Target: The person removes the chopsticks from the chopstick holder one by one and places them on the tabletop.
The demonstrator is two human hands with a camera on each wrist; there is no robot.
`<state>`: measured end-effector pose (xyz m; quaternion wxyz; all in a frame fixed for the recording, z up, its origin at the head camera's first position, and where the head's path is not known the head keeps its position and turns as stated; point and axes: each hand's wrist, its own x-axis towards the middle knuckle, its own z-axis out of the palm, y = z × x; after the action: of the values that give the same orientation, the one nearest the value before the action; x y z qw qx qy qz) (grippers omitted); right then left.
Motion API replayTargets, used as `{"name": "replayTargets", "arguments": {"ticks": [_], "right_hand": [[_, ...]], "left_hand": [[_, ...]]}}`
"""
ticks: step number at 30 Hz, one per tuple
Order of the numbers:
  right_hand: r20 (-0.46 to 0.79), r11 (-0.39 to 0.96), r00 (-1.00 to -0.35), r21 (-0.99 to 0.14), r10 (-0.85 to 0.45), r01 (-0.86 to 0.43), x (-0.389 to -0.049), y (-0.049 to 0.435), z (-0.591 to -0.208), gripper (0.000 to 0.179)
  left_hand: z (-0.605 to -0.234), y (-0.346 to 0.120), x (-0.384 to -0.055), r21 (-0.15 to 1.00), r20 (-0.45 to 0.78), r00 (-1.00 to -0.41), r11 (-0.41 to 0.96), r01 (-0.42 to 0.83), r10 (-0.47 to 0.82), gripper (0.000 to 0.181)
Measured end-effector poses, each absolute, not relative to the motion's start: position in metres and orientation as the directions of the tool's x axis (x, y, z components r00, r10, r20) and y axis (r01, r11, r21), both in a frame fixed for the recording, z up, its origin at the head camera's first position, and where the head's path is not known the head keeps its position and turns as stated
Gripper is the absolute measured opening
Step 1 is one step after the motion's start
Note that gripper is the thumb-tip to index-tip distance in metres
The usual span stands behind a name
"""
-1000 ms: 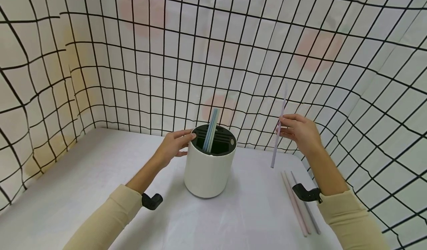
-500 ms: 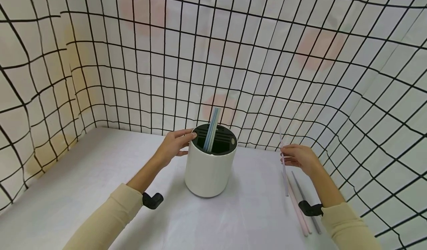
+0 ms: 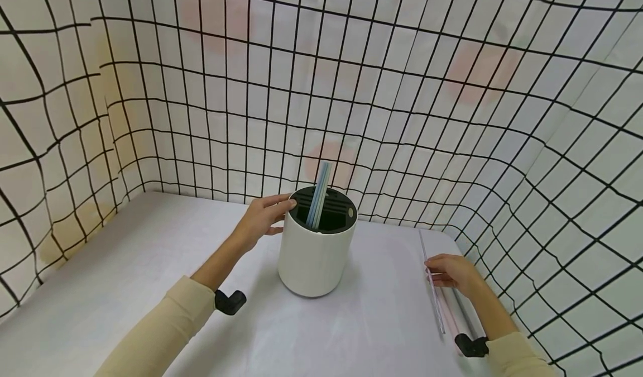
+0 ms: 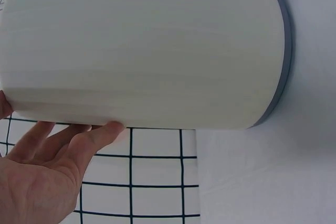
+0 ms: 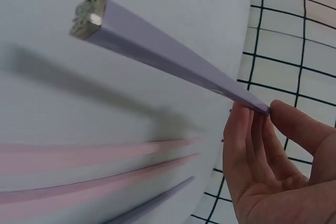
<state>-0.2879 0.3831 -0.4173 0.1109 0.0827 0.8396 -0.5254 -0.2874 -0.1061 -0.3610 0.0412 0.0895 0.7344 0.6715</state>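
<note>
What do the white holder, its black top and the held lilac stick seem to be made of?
White holder: probably plastic, smooth and satin, judging by its soft, even shading; coated metal is possible.
Black top: likely moulded plastic, from its ridged panel.
Lilac stick: plastic or painted wood, low sheen on flat faces; its end cap looks metallic, with bright silvery glints.

Holder (image 3: 312, 265) was white, top insert (image 3: 337, 203) black; sticks inside (image 3: 319, 195) were pale blue and pale green. Held stick (image 5: 168, 54) was lilac, its end cap (image 5: 89, 17) silvery and patterned. Two sticks below (image 5: 52, 157) were pink, another stick (image 5: 157, 200) greyish violet. Desk (image 3: 372, 332) was white, sleeves (image 3: 156, 332) beige. Backdrop (image 3: 382, 95) was white with a black grid and blurred coral and yellow patches.
</note>
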Motion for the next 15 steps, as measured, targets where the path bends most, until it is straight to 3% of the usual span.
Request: {"name": "replayTargets", "arguments": {"ticks": [15], "right_hand": [[-0.332, 0.491, -0.939, -0.805, 0.091, 0.332, -0.278, 0.399, -0.448, 0.029]], "left_hand": [[-0.361, -0.106, -0.288, 0.994, 0.053, -0.982, 0.087, 0.07, 0.182, 0.061]]}}
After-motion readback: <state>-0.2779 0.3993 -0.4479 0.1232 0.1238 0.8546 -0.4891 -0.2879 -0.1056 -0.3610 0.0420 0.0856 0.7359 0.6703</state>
